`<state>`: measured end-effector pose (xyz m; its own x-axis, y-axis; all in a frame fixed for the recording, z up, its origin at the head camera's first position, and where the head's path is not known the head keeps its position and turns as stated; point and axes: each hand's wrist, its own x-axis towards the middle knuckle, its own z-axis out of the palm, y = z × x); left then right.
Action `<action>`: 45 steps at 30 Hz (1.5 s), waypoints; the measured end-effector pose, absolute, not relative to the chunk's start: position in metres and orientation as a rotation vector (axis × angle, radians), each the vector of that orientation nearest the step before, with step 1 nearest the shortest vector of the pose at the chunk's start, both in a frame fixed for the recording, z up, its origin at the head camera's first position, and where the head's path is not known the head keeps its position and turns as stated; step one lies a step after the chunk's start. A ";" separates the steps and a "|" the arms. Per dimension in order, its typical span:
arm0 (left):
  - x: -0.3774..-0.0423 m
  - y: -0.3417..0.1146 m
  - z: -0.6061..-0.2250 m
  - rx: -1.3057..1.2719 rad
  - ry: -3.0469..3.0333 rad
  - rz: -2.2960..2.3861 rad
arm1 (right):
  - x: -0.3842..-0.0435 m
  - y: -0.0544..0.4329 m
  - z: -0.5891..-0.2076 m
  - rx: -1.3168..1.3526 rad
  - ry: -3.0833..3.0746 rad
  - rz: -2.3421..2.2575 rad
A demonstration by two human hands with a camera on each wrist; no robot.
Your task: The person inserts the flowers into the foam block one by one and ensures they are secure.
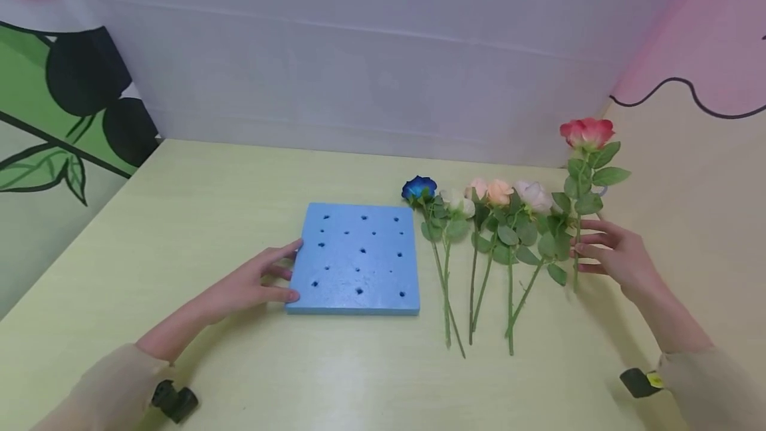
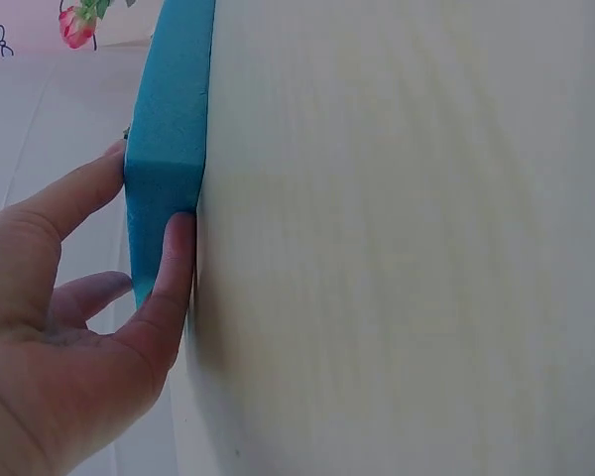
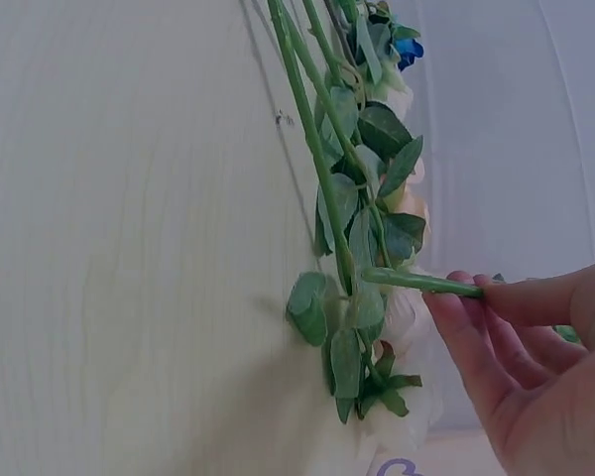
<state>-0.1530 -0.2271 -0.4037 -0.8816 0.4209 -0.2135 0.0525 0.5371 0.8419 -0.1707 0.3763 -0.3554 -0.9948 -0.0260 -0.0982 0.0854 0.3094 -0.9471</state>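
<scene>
My left hand (image 1: 242, 288) rests at the left side of a light blue foam board (image 1: 359, 245) with small holes, thumb at the near corner. In the left wrist view its fairly straight fingers lie against the side of the board (image 2: 169, 109). At the right, my right hand (image 1: 619, 258) holds an artificial red rose (image 1: 586, 133) upright by its green stem. The right wrist view shows the stem (image 3: 421, 283) pinched between thumb and fingers, its cut end sticking out. Close beside that hand lies a pale lilac rose (image 1: 532, 197).
Between board and right hand lie a blue rose (image 1: 419, 187), a white rose (image 1: 457, 203) and peach-pink roses (image 1: 499, 191), stems toward me. The pale wooden table (image 1: 197, 218) meets a white sheet (image 1: 359, 85) behind; painted panels stand at both sides.
</scene>
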 end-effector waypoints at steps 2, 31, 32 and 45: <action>-0.152 -0.226 -0.403 0.384 2.389 1.292 | -0.174 0.368 -0.356 0.040 2.492 -1.803; -0.142 -0.222 -0.399 0.324 2.464 1.250 | -0.225 0.230 -0.348 -0.220 2.592 -1.845; -0.141 -0.222 -0.399 0.325 2.468 1.247 | -0.227 0.225 -0.348 -0.237 2.589 -1.843; -0.142 -0.222 -0.398 0.303 2.427 1.276 | -0.247 0.166 -0.350 -0.529 2.476 -1.914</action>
<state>-0.1422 -0.2221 -0.3982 -0.9044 0.3589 -0.2309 0.0131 0.5641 0.8256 -0.2471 0.1656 -0.3496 -0.9440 -0.2405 0.2259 -0.2792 0.2174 -0.9353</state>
